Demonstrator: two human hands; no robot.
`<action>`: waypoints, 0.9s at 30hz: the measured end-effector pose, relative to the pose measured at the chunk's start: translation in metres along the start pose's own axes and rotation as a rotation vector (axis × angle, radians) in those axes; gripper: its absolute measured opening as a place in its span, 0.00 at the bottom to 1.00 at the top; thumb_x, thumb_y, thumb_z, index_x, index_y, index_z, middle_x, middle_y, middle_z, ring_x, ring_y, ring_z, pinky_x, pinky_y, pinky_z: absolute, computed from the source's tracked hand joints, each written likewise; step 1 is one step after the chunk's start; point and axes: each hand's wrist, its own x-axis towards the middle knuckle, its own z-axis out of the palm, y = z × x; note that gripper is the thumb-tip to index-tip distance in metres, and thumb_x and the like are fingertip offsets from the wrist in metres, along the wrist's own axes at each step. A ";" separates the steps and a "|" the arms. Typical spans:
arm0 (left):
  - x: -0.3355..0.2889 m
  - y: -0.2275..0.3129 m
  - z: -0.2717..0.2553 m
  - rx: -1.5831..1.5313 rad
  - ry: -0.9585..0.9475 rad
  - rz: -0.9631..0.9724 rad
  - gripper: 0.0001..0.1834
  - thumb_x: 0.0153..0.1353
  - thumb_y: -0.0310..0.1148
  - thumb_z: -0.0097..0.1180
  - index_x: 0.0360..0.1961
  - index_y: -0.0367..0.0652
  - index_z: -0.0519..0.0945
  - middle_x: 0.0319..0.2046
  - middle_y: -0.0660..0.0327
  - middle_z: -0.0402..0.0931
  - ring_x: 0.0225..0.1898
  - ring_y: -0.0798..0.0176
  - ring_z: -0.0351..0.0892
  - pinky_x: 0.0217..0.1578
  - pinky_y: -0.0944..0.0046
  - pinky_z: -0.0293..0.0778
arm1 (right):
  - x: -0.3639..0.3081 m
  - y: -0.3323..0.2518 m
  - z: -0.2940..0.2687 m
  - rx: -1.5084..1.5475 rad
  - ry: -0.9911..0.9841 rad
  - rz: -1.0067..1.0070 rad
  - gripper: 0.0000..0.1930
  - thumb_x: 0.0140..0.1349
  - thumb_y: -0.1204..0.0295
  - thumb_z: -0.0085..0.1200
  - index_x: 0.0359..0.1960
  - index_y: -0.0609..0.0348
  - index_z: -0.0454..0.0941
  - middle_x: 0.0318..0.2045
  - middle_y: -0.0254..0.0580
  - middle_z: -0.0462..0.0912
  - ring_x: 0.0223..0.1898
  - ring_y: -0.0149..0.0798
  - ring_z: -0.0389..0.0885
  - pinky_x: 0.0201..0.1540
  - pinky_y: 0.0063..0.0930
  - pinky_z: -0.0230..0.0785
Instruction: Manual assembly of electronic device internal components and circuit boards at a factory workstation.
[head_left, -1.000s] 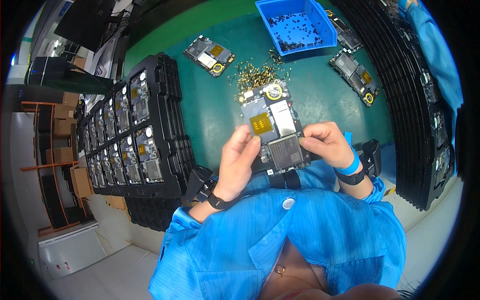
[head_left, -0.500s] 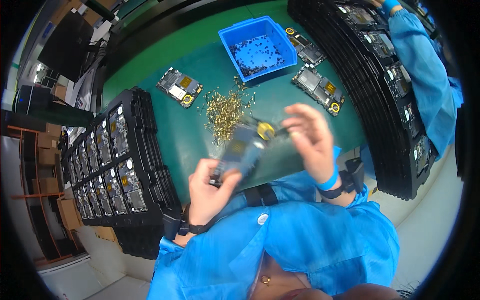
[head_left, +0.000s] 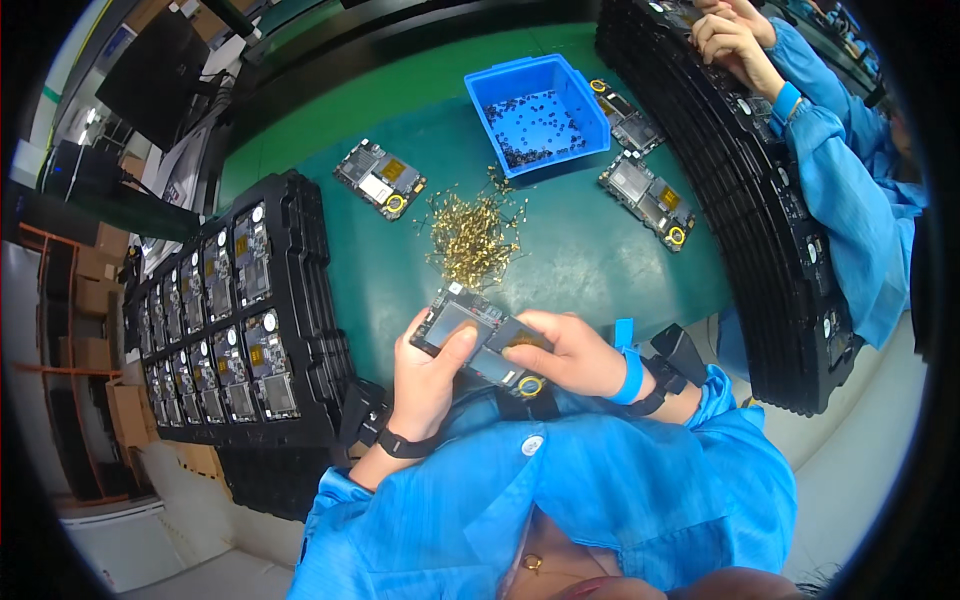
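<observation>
A circuit board [head_left: 488,350] is held in the air over the near side of the green mat [head_left: 370,250]. Its end with the yellow ring is tipped toward between 4 and 5 o'clock. It is pinched from 8 o'clock by the left hand [head_left: 425,375], with the thumb pressed on top, and from 3 o'clock by the right hand [head_left: 580,355]. No wide gap is left in either grip; whether something tiny is also held cannot be told.

The board seems to be steadied or turned in this step. For the next move, a light, firm hold seems to be needed.

The heap of gold pins [head_left: 475,240] is spread close by at 12 o'clock, so it could be bumped. Behind it, black bits are kept in a blue bin [head_left: 562,160]. Loose boards are laid at 11 and 1 o'clock. The sides are blocked by black trays [head_left: 315,260] at 9 o'clock and a tray stack [head_left: 700,150] at 2 o'clock.
</observation>
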 end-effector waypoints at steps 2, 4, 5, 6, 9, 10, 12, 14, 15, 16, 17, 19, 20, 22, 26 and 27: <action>0.000 -0.006 -0.006 -0.066 0.022 0.002 0.13 0.51 0.32 0.57 0.36 0.36 0.72 0.31 0.62 0.74 0.33 0.73 0.71 0.35 0.73 0.67 | 0.004 -0.009 -0.010 -0.074 -0.169 0.052 0.13 0.55 0.70 0.49 0.41 0.62 0.70 0.30 0.46 0.76 0.32 0.34 0.74 0.35 0.26 0.66; 0.000 -0.005 -0.005 -0.149 0.134 0.026 0.11 0.51 0.32 0.56 0.33 0.37 0.73 0.29 0.63 0.74 0.31 0.73 0.71 0.33 0.72 0.67 | 0.007 -0.016 -0.024 -0.014 -0.005 -0.084 0.17 0.54 0.68 0.51 0.43 0.62 0.69 0.37 0.48 0.74 0.39 0.39 0.73 0.41 0.28 0.66; 0.001 -0.006 -0.007 -0.157 0.137 0.031 0.11 0.51 0.32 0.56 0.33 0.37 0.73 0.29 0.63 0.74 0.31 0.73 0.71 0.33 0.72 0.67 | 0.011 -0.017 -0.046 -0.476 0.246 -0.190 0.21 0.50 0.67 0.54 0.45 0.62 0.68 0.42 0.50 0.72 0.44 0.44 0.72 0.46 0.33 0.65; 0.000 -0.008 -0.009 -0.156 0.135 0.027 0.10 0.51 0.31 0.56 0.32 0.37 0.73 0.28 0.63 0.74 0.30 0.73 0.71 0.33 0.72 0.67 | 0.013 -0.025 -0.064 -0.839 0.522 -0.243 0.26 0.45 0.68 0.58 0.46 0.64 0.66 0.43 0.51 0.71 0.46 0.49 0.70 0.49 0.35 0.63; -0.002 -0.012 -0.006 -0.016 0.130 0.033 0.08 0.52 0.30 0.55 0.29 0.36 0.74 0.25 0.65 0.74 0.28 0.76 0.69 0.30 0.74 0.66 | 0.008 -0.010 -0.120 -1.328 0.746 -0.050 0.34 0.37 0.69 0.62 0.48 0.66 0.63 0.50 0.56 0.64 0.50 0.53 0.64 0.51 0.38 0.60; -0.001 -0.016 -0.005 0.003 0.116 0.031 0.08 0.52 0.30 0.55 0.29 0.35 0.74 0.25 0.65 0.74 0.28 0.76 0.69 0.30 0.74 0.66 | 0.007 0.000 -0.131 -1.378 0.722 0.053 0.35 0.36 0.66 0.63 0.48 0.68 0.62 0.49 0.58 0.64 0.50 0.54 0.64 0.50 0.39 0.61; 0.003 -0.022 -0.003 0.018 0.098 0.037 0.07 0.51 0.29 0.55 0.29 0.35 0.74 0.25 0.66 0.74 0.27 0.77 0.68 0.28 0.75 0.65 | 0.006 0.011 -0.145 -1.354 0.697 0.170 0.36 0.36 0.62 0.63 0.48 0.68 0.63 0.45 0.57 0.68 0.46 0.53 0.68 0.46 0.39 0.64; 0.005 -0.024 -0.004 0.031 0.109 0.052 0.07 0.52 0.28 0.55 0.27 0.35 0.74 0.24 0.67 0.73 0.26 0.78 0.68 0.27 0.75 0.65 | 0.009 0.004 -0.146 -1.359 0.673 0.222 0.36 0.36 0.61 0.63 0.47 0.68 0.63 0.39 0.55 0.72 0.41 0.52 0.71 0.41 0.40 0.65; 0.005 -0.023 -0.004 0.046 0.101 0.058 0.06 0.51 0.28 0.55 0.27 0.35 0.74 0.23 0.67 0.73 0.26 0.78 0.67 0.26 0.75 0.65 | 0.011 0.003 -0.147 -1.357 0.672 0.213 0.34 0.35 0.62 0.62 0.44 0.69 0.65 0.37 0.55 0.72 0.40 0.53 0.71 0.39 0.40 0.66; 0.004 -0.023 -0.005 0.043 0.109 0.063 0.06 0.51 0.28 0.55 0.27 0.35 0.74 0.23 0.67 0.73 0.26 0.78 0.67 0.26 0.75 0.65 | 0.014 -0.002 -0.143 -1.357 0.670 0.239 0.33 0.35 0.63 0.62 0.43 0.70 0.65 0.37 0.56 0.72 0.39 0.53 0.72 0.39 0.41 0.66; 0.003 -0.025 -0.006 0.066 0.112 0.070 0.06 0.52 0.29 0.55 0.27 0.35 0.74 0.23 0.67 0.73 0.25 0.78 0.67 0.26 0.75 0.65 | 0.016 -0.006 -0.139 -1.358 0.668 0.265 0.31 0.35 0.63 0.61 0.41 0.70 0.65 0.36 0.58 0.72 0.38 0.54 0.72 0.38 0.41 0.66; 0.003 -0.025 -0.008 0.080 0.121 0.087 0.06 0.52 0.29 0.55 0.27 0.36 0.74 0.22 0.67 0.73 0.25 0.79 0.67 0.25 0.75 0.64 | 0.014 -0.007 -0.136 -1.369 0.685 0.249 0.31 0.34 0.64 0.60 0.40 0.71 0.66 0.36 0.59 0.72 0.38 0.55 0.72 0.38 0.40 0.66; 0.003 -0.025 -0.008 0.096 0.093 0.072 0.07 0.51 0.29 0.55 0.27 0.36 0.74 0.22 0.68 0.73 0.25 0.79 0.67 0.25 0.76 0.64 | 0.010 -0.007 -0.131 -1.374 0.707 0.243 0.30 0.34 0.64 0.59 0.39 0.71 0.66 0.35 0.60 0.71 0.37 0.55 0.72 0.38 0.40 0.67; 0.002 -0.023 -0.006 0.099 0.063 0.059 0.07 0.51 0.29 0.55 0.27 0.36 0.74 0.21 0.68 0.72 0.24 0.79 0.66 0.23 0.76 0.64 | -0.004 -0.015 -0.113 -1.388 0.725 0.158 0.30 0.34 0.65 0.59 0.38 0.73 0.66 0.31 0.59 0.71 0.34 0.55 0.72 0.37 0.40 0.68; 0.002 -0.030 -0.011 0.148 -0.011 0.130 0.06 0.51 0.28 0.56 0.27 0.36 0.74 0.20 0.67 0.72 0.23 0.79 0.66 0.23 0.75 0.64 | 0.009 -0.080 -0.059 -1.048 0.393 -0.007 0.24 0.35 0.66 0.59 0.35 0.66 0.70 0.29 0.51 0.72 0.28 0.49 0.72 0.31 0.35 0.67; 0.002 -0.028 -0.016 0.149 -0.069 0.110 0.07 0.50 0.28 0.56 0.26 0.36 0.74 0.19 0.67 0.71 0.23 0.78 0.66 0.22 0.75 0.64 | 0.027 -0.097 -0.041 -0.947 0.204 -0.084 0.22 0.36 0.64 0.58 0.34 0.64 0.71 0.28 0.51 0.72 0.27 0.48 0.72 0.31 0.36 0.66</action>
